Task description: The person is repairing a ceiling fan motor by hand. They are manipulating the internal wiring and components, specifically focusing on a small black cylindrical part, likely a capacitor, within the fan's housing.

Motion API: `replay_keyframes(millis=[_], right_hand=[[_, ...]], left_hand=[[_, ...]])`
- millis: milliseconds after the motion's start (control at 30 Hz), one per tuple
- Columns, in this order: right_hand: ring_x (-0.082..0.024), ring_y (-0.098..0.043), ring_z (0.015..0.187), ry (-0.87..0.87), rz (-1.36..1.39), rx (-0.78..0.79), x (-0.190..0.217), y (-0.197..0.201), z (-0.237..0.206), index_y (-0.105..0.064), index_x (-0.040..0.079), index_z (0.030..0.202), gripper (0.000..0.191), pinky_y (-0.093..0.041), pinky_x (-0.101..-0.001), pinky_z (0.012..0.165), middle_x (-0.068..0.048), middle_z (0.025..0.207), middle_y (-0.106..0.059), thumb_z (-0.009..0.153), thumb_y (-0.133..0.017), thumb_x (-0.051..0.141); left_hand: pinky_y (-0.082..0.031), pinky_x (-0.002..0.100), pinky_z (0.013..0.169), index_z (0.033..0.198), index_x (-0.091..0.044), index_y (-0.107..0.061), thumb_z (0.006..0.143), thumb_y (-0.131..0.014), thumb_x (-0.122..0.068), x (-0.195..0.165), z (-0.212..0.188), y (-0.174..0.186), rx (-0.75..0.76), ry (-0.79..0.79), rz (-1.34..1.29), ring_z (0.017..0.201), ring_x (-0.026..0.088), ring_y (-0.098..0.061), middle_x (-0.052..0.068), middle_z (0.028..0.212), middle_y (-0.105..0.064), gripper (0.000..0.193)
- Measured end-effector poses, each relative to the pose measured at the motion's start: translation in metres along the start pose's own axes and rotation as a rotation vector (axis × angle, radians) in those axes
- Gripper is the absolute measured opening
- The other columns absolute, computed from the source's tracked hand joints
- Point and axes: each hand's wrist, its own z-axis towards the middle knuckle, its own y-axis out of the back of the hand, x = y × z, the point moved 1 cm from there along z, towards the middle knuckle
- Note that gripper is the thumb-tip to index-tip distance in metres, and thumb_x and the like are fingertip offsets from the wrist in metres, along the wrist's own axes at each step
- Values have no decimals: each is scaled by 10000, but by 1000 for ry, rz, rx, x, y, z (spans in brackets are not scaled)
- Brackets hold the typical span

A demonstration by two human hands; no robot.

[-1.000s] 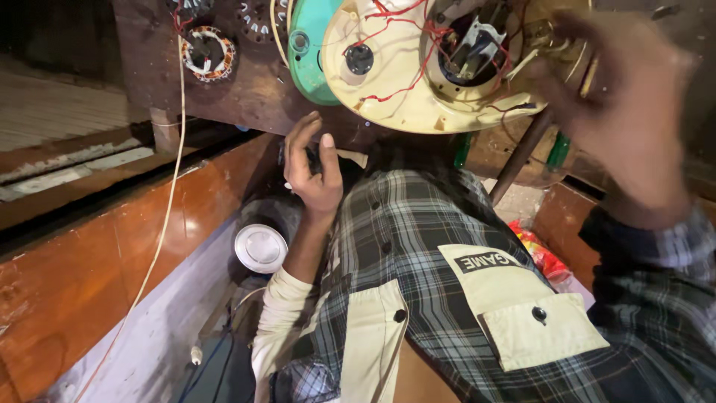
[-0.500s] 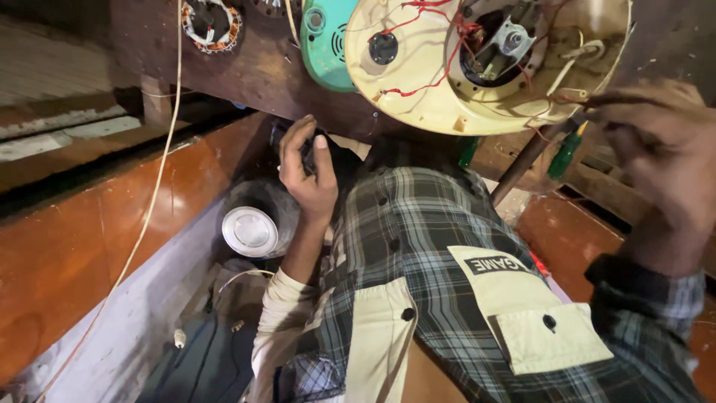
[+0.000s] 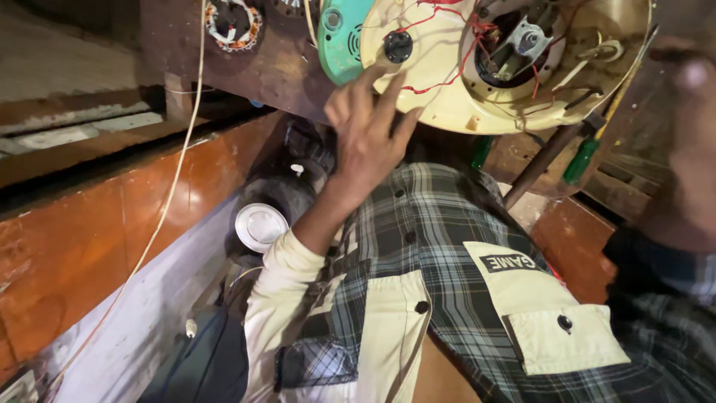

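Left hand is seen in the upper middle of the frame, raised with the fingers spread and open, gripping nothing; the fingertips are laid against or just short of the lower left rim of the cream round housing, and contact cannot be confirmed. That housing is placed at the top of the frame, right of centre, with its open face turned to the camera, so that red wires, a black knob and a grey metal part in its central hole are shown. From the open hand the housing lies up and to the right, the black knob being just above the fingertips. A teal cover is set just beside the housing on its left.

Right hand is found at the right edge, large and blurred; whether it is closed on anything cannot be told. It is near the housing's right rim, so both hands are close, one at each side. A green-handled screwdriver is seen below the housing, its long axis slanted from lower left to upper right. A wound stator is seen at the upper left, and a white round cap left of centre.
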Motion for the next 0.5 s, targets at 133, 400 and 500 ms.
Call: replay_keyframes(millis=[133, 400, 500], right_hand=[[-267, -713, 858, 257, -32, 161, 42, -27, 50, -702, -24, 1168, 313, -569, -374, 747, -153, 1003, -727, 926, -806, 145], [-292, -692, 677, 295, -550, 465, 71, -114, 136, -741, 54, 1076, 401, -545, -418, 585, -102, 802, -723, 885, -872, 381], [-261, -710, 697, 601, -518, 186, 62, -123, 132, -762, 87, 1037, 315, -557, -385, 605, -91, 806, -718, 848, -843, 327]], left_hand=[[-382, 455, 980, 1109, -90, -748, 941, -808, -200, -11, 0, -3, 88, -106, -74, 1109, 249, -560, 69, 1156, -664, 210], [-461, 422, 963, 1109, -55, -740, 927, -794, -144, -31, -4, 8, 234, -188, -304, 1055, 252, -628, 65, 1125, -668, 210], [-476, 407, 945, 1099, -53, -733, 923, -790, -133, -31, -3, 9, 219, -154, -338, 1059, 260, -645, 68, 1126, -680, 201]])
